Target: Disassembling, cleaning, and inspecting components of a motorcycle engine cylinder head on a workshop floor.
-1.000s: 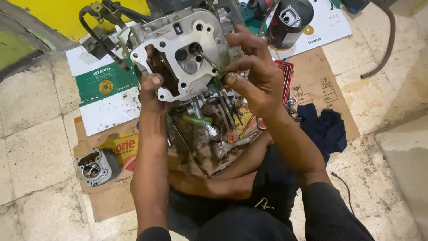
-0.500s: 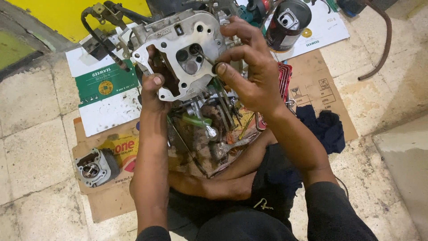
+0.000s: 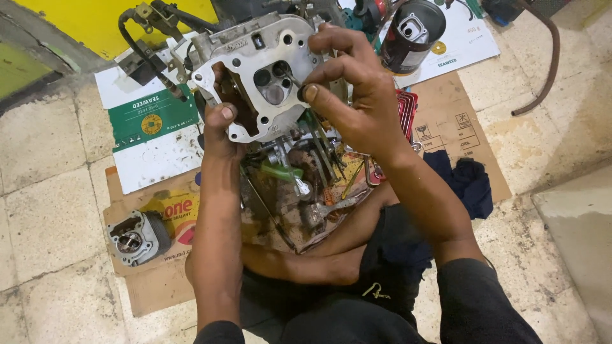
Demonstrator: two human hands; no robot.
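The left hand (image 3: 220, 130) is gripping the lower left edge of a grey metal cylinder head (image 3: 261, 73), holding it up over a tray of greasy parts (image 3: 306, 185). The right hand (image 3: 354, 95) is pinching a small dark round part (image 3: 301, 93) against its face. A smaller cylinder block (image 3: 137, 237) is sitting on cardboard (image 3: 159, 280) on the floor.

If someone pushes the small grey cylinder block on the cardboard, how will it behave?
The cylinder block looks like solid cast metal, so probably heavy and stiff. It sits flat on the cardboard, so it would likely slide, not roll.
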